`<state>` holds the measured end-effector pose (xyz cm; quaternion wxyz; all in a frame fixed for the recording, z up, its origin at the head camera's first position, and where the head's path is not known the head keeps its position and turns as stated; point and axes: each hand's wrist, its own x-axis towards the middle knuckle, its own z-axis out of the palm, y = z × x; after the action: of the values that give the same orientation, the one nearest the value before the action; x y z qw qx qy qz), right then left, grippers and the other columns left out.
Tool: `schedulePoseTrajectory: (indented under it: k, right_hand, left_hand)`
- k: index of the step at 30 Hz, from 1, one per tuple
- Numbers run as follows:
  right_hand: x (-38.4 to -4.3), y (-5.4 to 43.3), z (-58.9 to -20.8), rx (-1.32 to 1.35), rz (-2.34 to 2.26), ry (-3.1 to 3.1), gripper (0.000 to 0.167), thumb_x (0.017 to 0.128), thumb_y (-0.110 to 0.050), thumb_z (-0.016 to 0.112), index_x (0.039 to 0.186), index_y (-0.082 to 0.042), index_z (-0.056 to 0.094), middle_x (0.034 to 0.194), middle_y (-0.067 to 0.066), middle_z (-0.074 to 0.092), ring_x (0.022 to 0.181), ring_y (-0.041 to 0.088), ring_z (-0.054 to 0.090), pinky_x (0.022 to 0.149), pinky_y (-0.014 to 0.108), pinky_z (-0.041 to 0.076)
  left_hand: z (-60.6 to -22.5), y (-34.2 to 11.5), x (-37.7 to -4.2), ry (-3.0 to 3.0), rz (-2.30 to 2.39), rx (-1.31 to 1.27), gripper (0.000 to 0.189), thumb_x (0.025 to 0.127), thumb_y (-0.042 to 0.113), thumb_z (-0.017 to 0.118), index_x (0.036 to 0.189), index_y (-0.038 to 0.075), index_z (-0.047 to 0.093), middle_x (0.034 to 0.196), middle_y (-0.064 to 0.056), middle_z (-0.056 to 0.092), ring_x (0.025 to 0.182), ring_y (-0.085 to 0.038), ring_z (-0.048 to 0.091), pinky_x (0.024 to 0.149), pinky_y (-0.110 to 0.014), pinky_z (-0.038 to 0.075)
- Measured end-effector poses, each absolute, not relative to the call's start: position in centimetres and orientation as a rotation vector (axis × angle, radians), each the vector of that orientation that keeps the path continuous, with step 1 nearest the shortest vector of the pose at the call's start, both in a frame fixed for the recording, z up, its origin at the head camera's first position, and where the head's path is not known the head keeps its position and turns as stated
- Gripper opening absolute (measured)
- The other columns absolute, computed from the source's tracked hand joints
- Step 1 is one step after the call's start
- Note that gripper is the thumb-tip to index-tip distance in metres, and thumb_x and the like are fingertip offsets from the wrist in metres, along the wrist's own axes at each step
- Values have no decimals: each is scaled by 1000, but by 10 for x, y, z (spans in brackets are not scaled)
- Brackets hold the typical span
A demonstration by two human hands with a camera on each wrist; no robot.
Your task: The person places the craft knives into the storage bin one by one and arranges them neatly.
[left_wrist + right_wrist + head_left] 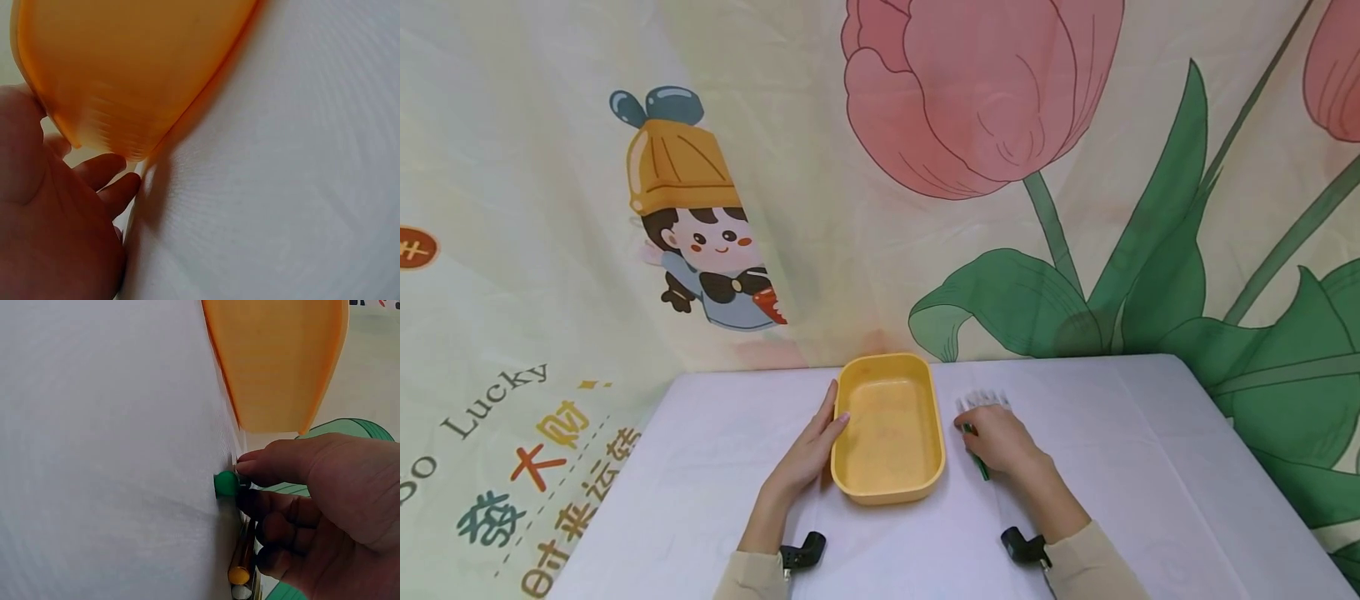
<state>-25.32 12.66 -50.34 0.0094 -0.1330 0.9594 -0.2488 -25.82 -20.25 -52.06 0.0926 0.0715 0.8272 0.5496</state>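
A yellow plastic tray (887,493) stands at the middle of the table, its inside bare. My left hand (808,442) grips its left side, thumb over the rim and fingers along the outer wall. The left wrist view shows that hand (62,200) beside the tray's orange-looking side (144,69). Right of the tray, my right hand (1000,437) pinches a slim green pen-like stick (981,467) between thumb and fingers. Its rounded green end (226,485) faces the right wrist camera. Below it lie an orange-ended stick (239,574) and a white-ended stick (241,592).
Blurred whitish tips (992,397) show just beyond my right hand. A white cloth covers the table (1150,500). Behind the table's back edge hangs a printed backdrop (805,167) with a tulip and a cartoon figure. Black wrist cameras (805,550) sit near both sleeves.
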Motion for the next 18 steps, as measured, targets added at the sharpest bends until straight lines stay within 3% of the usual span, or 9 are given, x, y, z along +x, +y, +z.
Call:
schedulePoseTrajectory:
  k: [5, 12, 18]
  right_hand:
    - [-253, 125, -501, -387, -769, 3006, 19, 94, -12, 75, 112, -11, 82, 107, 3, 79, 89, 18, 63, 80, 35, 61]
    - [-254, 122, -502, -435, -714, 3039, 20, 93, -19, 79, 112, -11, 81, 108, 3, 79, 103, 22, 70, 91, 43, 62]
    - [-254, 122, -502, -473, -713, 3059, 17, 94, -10, 75, 110, -9, 81, 106, 4, 79, 95, 20, 72, 85, 43, 63]
  left_hand:
    - [-520, -203, -258, 2464, 1623, 219, 66, 112, 43, 41, 167, 39, 5, 173, 22, 2, 163, -11, -3, 132, -51, -1]
    - [-520, -203, -258, 2467, 1624, 215, 66, 112, 44, 41, 167, 40, 5, 173, 23, 3, 163, -12, -3, 132, -52, -2]
    - [-521, -202, -258, 2461, 1625, 216, 65, 112, 44, 41, 166, 43, 5, 173, 23, 3, 163, -12, -3, 132, -52, -1]
